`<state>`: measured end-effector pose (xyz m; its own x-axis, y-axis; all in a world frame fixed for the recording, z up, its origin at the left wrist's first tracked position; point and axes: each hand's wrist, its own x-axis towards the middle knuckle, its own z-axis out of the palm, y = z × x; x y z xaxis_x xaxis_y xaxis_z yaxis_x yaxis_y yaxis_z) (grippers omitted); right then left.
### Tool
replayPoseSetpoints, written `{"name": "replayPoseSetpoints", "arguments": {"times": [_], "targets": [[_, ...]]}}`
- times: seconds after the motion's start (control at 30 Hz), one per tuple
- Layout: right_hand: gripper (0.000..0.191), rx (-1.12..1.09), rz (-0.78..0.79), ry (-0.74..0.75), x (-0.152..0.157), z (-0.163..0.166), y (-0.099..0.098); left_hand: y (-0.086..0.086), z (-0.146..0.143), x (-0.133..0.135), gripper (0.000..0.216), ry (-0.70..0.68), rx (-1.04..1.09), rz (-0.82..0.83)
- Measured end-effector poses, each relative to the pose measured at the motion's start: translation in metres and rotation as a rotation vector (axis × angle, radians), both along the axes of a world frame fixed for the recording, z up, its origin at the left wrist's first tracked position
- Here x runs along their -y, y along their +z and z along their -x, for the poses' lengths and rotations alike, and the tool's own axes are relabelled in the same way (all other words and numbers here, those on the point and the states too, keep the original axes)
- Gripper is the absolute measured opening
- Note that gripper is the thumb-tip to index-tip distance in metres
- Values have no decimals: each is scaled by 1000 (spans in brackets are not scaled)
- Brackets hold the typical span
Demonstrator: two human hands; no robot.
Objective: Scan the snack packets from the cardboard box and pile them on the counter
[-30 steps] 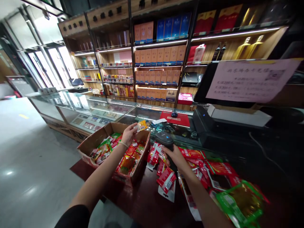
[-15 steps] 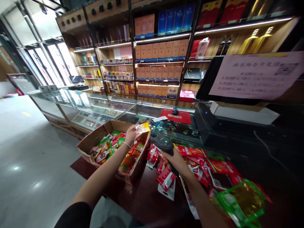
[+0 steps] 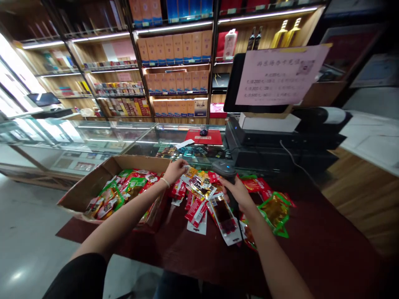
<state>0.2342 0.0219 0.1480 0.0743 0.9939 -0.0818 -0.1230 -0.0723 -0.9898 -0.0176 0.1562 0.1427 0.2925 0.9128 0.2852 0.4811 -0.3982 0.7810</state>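
Observation:
My left hand is closed in a pinch at the corner of a yellow-and-clear snack packet, which hangs over the pile to the right of the carton. My right hand grips a black barcode scanner by its handle, its head pointing forward with a small blue light on top. Under and between my hands lie red snack packets and a white-edged packet with a dark window. The open cardboard box at the left holds many red and green snack packets.
A green-edged packet lies right of my right forearm on the dark red tabletop. Behind stand a glass display counter, a red mat with a mouse, and a monitor with a pink paper sign. A cable hangs at the right.
My left hand has moved the snack packet from above the box to over the pile at its right. The scanner's light went from green to blue. The view has turned right.

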Motion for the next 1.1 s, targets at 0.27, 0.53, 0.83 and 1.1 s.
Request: {"name": "replayPoseSetpoints", "arguments": {"times": [0.27,0.53,0.83,1.1], "targets": [[42,-21,50,-66,12,-19,0,-40,-58,-13,33,-437,-223,377],[36,64,33,38,2,-1,5,2,2,-9,31,-306,63,286],[37,82,-19,312,-31,97,17,31,164,29,28,211,1,31],[33,122,-27,545,-53,208,22,13,286,64,36,548,139,74]]}}
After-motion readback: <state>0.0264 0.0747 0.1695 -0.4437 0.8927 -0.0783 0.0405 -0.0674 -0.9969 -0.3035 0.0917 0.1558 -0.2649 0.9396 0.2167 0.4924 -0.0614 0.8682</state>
